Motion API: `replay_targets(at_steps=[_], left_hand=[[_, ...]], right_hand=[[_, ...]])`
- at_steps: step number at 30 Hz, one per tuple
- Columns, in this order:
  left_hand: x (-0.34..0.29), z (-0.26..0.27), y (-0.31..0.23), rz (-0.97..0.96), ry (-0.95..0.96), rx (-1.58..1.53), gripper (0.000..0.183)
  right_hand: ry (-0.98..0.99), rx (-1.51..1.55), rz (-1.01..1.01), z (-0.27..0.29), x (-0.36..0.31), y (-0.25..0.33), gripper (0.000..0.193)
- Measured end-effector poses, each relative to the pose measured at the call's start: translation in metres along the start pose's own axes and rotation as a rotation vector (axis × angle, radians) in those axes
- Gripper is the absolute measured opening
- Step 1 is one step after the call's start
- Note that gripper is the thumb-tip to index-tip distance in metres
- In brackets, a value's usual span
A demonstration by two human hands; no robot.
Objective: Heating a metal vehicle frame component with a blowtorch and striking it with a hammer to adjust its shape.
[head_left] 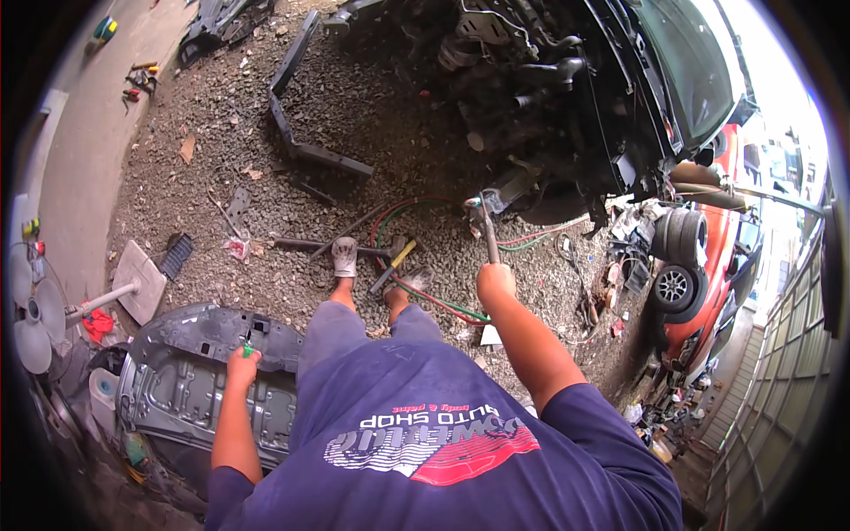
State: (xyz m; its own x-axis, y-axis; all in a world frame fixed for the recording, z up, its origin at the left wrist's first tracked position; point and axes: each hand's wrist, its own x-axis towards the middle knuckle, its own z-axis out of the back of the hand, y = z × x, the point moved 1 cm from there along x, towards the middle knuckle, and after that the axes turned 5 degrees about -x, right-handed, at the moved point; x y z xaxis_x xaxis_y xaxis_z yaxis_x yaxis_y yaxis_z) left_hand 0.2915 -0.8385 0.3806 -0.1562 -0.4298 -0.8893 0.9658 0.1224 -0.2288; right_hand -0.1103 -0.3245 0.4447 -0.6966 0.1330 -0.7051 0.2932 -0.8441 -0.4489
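My right hand (496,281) is closed around the handle of a hammer (490,237), which points away from me. The hammer's head end lies beside a bent, light metal piece (513,188) at the front of the stripped dark car (611,115); whether they touch I cannot tell. To the left, my left hand (243,365) grips a small green-handled tool (248,350) with a thin dark tip. That hand is above a grey car body panel (212,389); the tool's exact kind is too small to make out.
Red and green hoses (416,202) cross the gravel (212,168). Near my feet lie a yellow-handled hammer (403,255) and a long dark bar (305,244). A bent metal beam (283,115) lies ahead. A fan (40,310) stands left; stacked tyres (680,237) and a red car (699,319) are right.
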Motion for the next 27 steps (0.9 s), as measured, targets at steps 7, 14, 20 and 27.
replay_targets(at_steps=[7,14,20,27], left_hand=[[0.01,0.001,-0.012,-0.076,-0.004,0.04,0.018],[0.031,-0.003,-0.02,-0.114,-0.009,0.071,0.022],[0.024,-0.016,-0.066,-0.109,0.04,0.09,0.021],[0.025,-0.008,-0.068,-0.16,0.015,0.128,0.02]], right_hand=[[0.007,0.148,-0.077,-0.016,0.0,-0.008,0.037],[-0.016,0.257,-0.168,-0.032,-0.016,-0.008,0.036],[-0.024,0.307,-0.185,-0.037,-0.023,-0.019,0.038],[-0.086,0.352,-0.183,-0.052,-0.001,-0.022,0.034]])
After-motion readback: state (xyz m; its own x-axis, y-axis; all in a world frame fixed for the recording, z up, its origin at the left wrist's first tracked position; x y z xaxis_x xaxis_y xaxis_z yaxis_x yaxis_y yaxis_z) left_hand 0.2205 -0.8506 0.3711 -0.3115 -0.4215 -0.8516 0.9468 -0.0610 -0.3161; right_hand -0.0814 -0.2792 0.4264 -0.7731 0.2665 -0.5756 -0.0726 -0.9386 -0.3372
